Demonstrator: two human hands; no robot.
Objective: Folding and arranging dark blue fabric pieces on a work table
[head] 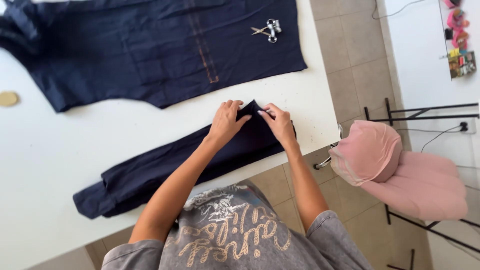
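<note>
A long navy fabric strip [150, 172] lies diagonally along the near edge of the white table [55, 145]. My left hand [226, 121] and my right hand [279, 123] both pinch the strip's far upper end, folding its edge between the fingertips. Beyond them a large navy garment panel [150, 45] with orange stitching is spread flat. Small silver scissors [268, 29] rest on that panel near its right side.
A round tan disc [7, 98] sits at the table's left edge. A pink cushioned chair [400, 170] on a black frame stands to the right on the tiled floor. Colourful items [460, 40] hang on the far right wall.
</note>
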